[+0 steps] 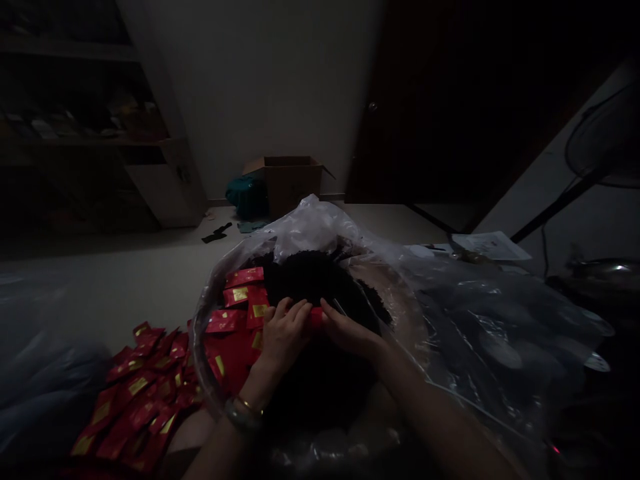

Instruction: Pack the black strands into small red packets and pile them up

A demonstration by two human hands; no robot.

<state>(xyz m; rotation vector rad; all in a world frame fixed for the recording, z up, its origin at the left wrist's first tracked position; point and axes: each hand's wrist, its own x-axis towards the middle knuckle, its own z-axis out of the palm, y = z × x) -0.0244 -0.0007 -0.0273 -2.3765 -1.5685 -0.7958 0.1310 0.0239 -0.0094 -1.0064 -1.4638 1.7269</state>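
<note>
Between my hands is a small red packet (315, 319). My left hand (286, 330), with a bracelet at the wrist, has its fingers curled over the packet's left side. My right hand (350, 331) presses against its right end, fingers held together and fairly straight. Under and beyond them lies a heap of dark loose material (310, 277), which looks like dry leaves, in a wide round container lined with clear plastic (313, 223). Several red packets with gold labels (235, 297) lie inside the container, just left of my left hand. Dim light hides finer detail.
More red packets (145, 393) are piled outside the container on the left. Clear plastic sheeting (490, 333) spreads to the right. An open cardboard box (293, 183) and a teal bag (247, 195) stand by the wall. A fan (605, 140) is at the right.
</note>
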